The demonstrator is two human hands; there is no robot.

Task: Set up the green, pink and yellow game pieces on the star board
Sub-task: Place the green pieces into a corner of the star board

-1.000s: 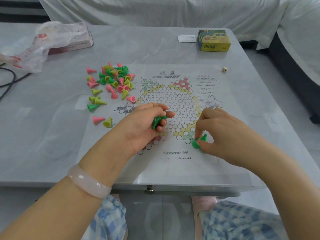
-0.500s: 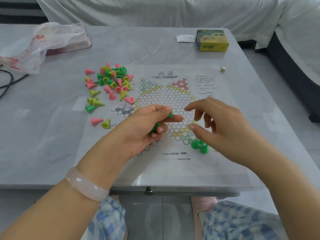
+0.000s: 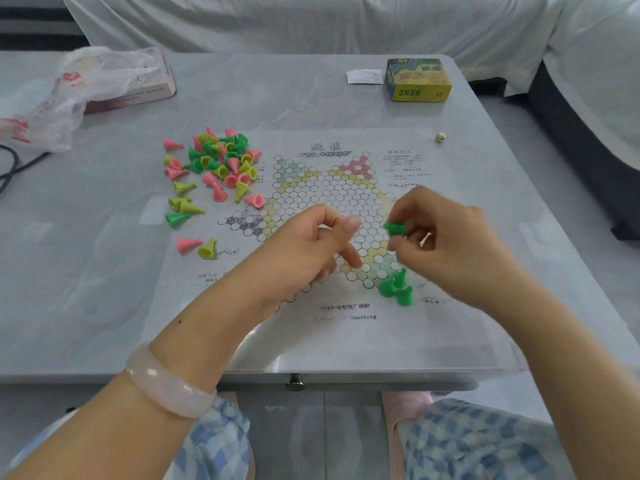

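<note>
A: What is nearest on the worktop?

B: Three green pieces (image 3: pixel 396 288) stand near its front edge, on the star board (image 3: pixel 332 209). Just above, the right hand (image 3: pixel 446 244) pinches one green piece (image 3: pixel 394 229) in its fingers; the left hand (image 3: pixel 308 251) is loosely curled, and I cannot tell if it holds anything.

A: How do they handle?

B: Light, hard plastic cones, I think; pinch the narrow top. The mixed pile (image 3: pixel 214 168) lies toward the far left.
</note>
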